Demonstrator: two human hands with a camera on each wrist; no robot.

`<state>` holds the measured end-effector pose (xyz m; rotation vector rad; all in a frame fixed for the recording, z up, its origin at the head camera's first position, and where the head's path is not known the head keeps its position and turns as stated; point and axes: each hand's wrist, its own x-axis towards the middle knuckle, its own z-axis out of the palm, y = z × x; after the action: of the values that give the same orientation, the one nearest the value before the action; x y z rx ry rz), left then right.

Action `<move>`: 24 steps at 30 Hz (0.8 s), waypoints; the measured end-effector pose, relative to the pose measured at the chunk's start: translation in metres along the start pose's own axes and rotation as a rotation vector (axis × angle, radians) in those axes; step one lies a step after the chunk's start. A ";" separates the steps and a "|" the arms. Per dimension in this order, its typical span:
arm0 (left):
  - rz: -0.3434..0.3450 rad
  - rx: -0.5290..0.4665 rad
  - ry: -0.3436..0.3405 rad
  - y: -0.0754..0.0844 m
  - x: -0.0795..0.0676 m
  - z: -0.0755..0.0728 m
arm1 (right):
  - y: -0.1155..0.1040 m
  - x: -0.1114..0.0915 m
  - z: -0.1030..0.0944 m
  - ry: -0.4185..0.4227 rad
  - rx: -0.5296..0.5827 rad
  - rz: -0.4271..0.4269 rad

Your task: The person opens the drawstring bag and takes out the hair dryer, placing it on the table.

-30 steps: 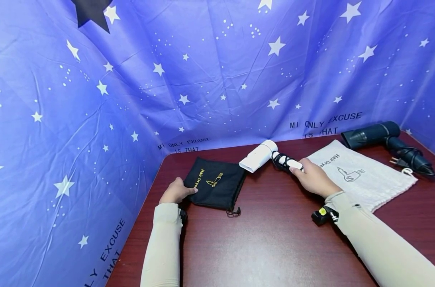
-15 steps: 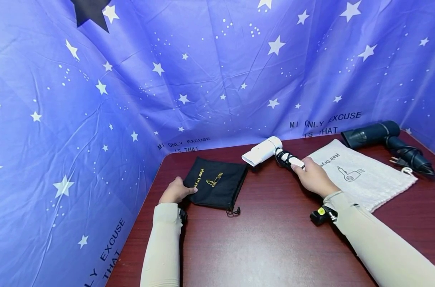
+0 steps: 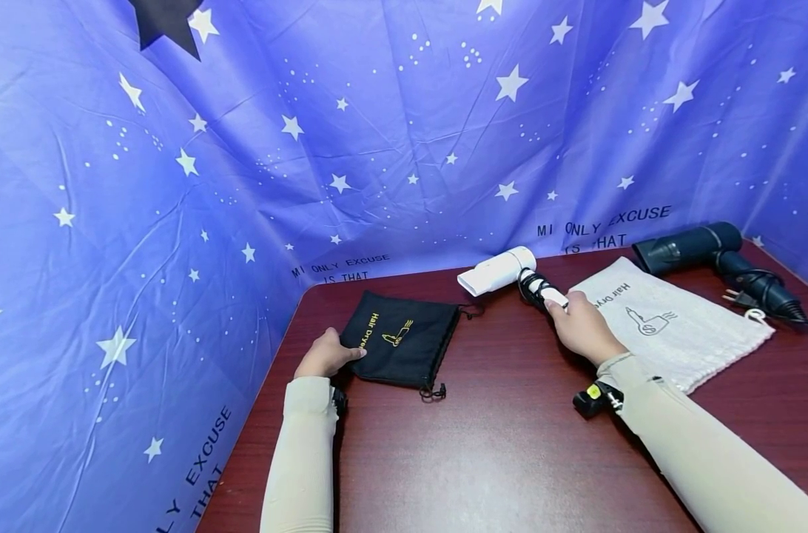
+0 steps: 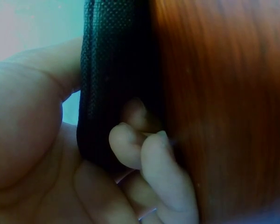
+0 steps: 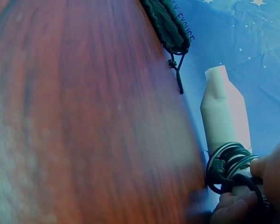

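Note:
On the left of the table lies a black drawstring bag point(image 3: 400, 340) with yellow "Hair Dryer" print. My left hand point(image 3: 327, 354) grips its left edge, thumb on top; in the left wrist view the curled fingers point(image 4: 161, 172) are under the black cloth. My right hand point(image 3: 585, 326) holds a white hair dryer point(image 3: 500, 271) by the handle, its nozzle pointing left toward the back of the table. A black cord point(image 5: 231, 161) is wound round that handle. The dryer's nozzle is beyond the bag's top right corner, apart from it.
A white drawstring bag point(image 3: 664, 326) with a dryer drawing lies flat at the right, partly behind my right hand. Behind it rests a dark hair dryer point(image 3: 690, 248) with its cord wrapped. A blue starry curtain point(image 3: 411, 133) borders the dark red table point(image 3: 484, 444).
My right hand has moved the white hair dryer slightly right and toward the back, away from the black bag, whose far drawstring now shows. My left hand stays on the bag.

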<state>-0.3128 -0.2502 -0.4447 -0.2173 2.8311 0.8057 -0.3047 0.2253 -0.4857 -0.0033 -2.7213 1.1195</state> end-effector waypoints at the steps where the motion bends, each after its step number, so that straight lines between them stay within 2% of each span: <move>1: 0.000 -0.002 -0.001 0.000 0.000 0.000 | 0.000 0.000 0.000 0.002 0.000 0.000; 10: 0.003 -0.005 -0.007 0.000 -0.001 0.000 | -0.003 -0.001 0.000 0.015 0.025 0.022; 24: 0.005 0.017 0.016 0.000 0.001 0.001 | -0.004 -0.002 0.001 0.066 0.024 0.001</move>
<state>-0.3135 -0.2498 -0.4455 -0.2150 2.8531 0.7838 -0.3023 0.2215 -0.4838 -0.0381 -2.6502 1.1318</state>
